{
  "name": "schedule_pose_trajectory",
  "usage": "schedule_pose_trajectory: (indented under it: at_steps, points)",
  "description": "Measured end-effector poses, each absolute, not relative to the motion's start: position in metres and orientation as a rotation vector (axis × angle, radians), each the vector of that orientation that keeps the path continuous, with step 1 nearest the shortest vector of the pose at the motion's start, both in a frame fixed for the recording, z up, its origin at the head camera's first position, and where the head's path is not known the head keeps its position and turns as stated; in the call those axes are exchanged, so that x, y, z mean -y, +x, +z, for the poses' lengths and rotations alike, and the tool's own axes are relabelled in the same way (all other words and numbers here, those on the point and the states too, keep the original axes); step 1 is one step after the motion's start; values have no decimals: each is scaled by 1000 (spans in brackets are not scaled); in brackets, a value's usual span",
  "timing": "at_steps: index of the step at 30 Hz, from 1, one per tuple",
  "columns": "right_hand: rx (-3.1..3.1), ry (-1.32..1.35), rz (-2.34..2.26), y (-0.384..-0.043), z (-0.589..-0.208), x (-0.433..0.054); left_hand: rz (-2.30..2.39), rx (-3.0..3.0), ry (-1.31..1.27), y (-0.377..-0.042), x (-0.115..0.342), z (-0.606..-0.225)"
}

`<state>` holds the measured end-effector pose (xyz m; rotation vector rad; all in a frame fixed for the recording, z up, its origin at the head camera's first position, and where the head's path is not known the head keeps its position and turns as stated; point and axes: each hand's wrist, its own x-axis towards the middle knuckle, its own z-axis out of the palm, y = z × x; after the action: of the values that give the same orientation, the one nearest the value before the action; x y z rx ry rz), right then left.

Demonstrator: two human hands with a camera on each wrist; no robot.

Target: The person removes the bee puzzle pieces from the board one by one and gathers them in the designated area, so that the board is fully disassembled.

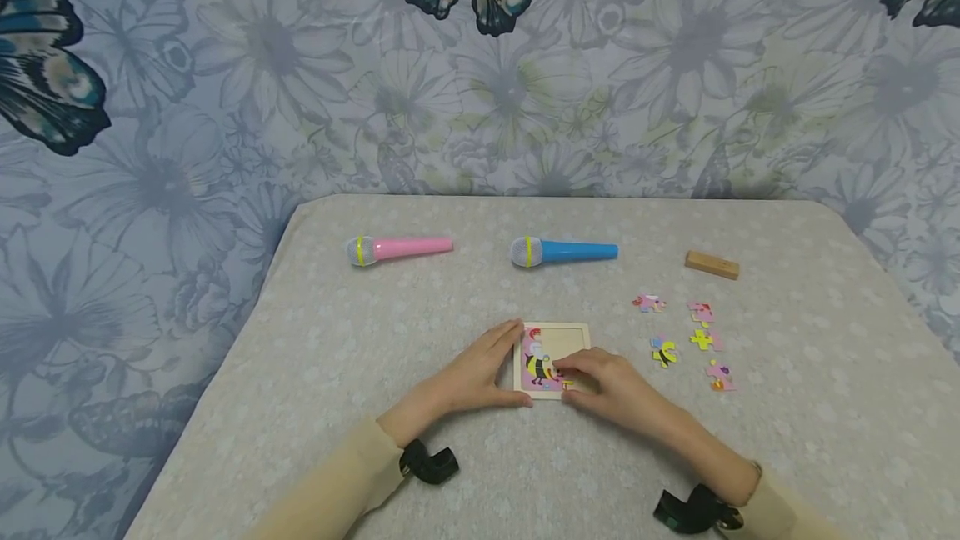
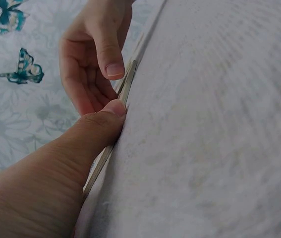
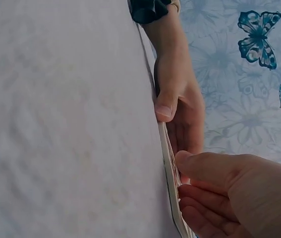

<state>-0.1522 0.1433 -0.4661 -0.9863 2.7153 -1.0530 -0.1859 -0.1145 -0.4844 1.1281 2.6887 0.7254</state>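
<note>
A square wooden puzzle frame [image 1: 552, 326] lies on the table, its left part filled with pieces showing a bee picture [image 1: 537, 367] on pink. My left hand [image 1: 480, 369] holds the frame from the left, fingers at the upper left corner and thumb along the near edge. In the left wrist view that thumb [image 2: 111, 110] rests against the frame's edge. Over the lower right of the picture, my right hand [image 1: 618, 386] has thumb and index fingertips around a puzzle piece [image 1: 567, 385], mostly hidden by the fingers. The right wrist view shows this thumb [image 3: 204, 163] and bent fingers at the frame.
Several loose puzzle pieces lie to the right, among them a yellow and black one [image 1: 664, 352] and a pink one [image 1: 721, 375]. Farther back are a pink toy microphone [image 1: 412, 247], a blue toy microphone [image 1: 577, 251] and a small wooden block [image 1: 712, 265].
</note>
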Motion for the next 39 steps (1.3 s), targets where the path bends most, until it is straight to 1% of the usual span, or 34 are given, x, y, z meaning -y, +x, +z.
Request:
schedule_pose_trajectory:
  at_steps: [7, 14, 22, 29, 33, 39]
  points:
    - [-2752, -1001, -1174, -152, -473, -139, 727, -2699, 1131, -185, 115, -484]
    - [-2730, -1070, -1312, -151, -475, -135, 743, -2699, 1130, -186, 115, -484]
    - [-2741, -1193, -1176, -152, -476, -137, 732, -2705, 1137, -186, 115, -485]
    - [-2767, -1227, -1093, -152, -476, -138, 745, -2699, 1129, -185, 115, -486]
    - [-2776, -1210, -1063, -152, -475, -138, 746, -2700, 1123, -184, 115, -485]
    - [-2751, -1073, -1119, -152, -461, -146, 730, -2707, 1146, -184, 115, -485]
